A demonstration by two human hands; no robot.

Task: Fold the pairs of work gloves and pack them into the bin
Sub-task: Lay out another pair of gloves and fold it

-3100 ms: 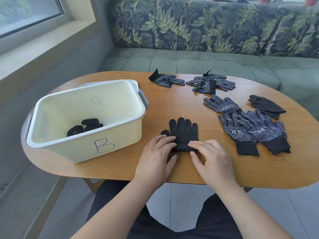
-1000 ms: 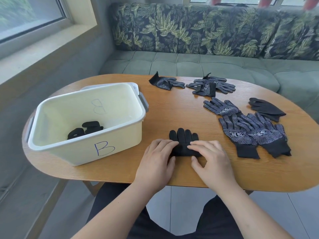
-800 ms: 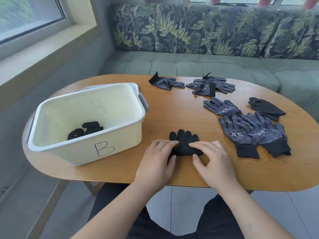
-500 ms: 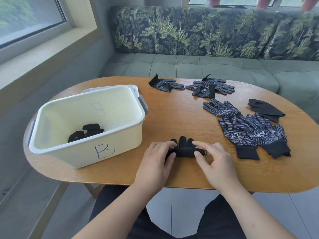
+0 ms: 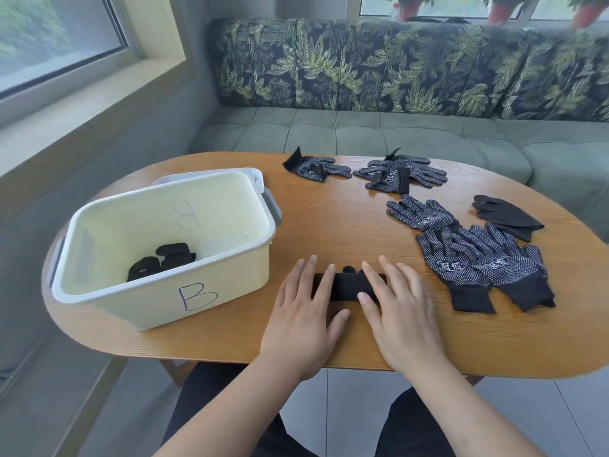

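A green sofa (image 5: 362, 133) runs along the far side of the oval wooden table (image 5: 329, 225). A cream bin (image 5: 158, 301) marked B stands at the left with a folded black pair (image 5: 164, 262) inside. Loose dotted gloves (image 5: 478, 262) lie at the right and far side. At the near edge, the left hand (image 5: 303, 318) and right hand (image 5: 402, 318) press a rolled black glove pair (image 5: 346, 286) to the table, fingers straight and flat, not curled round it.

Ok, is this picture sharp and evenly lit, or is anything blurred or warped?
Head view: soft daylight, no glare or hard shadows on the table; the right hand looks slightly motion-blurred, the flower pots at the top smeared; the wide lens bows the table's edge.
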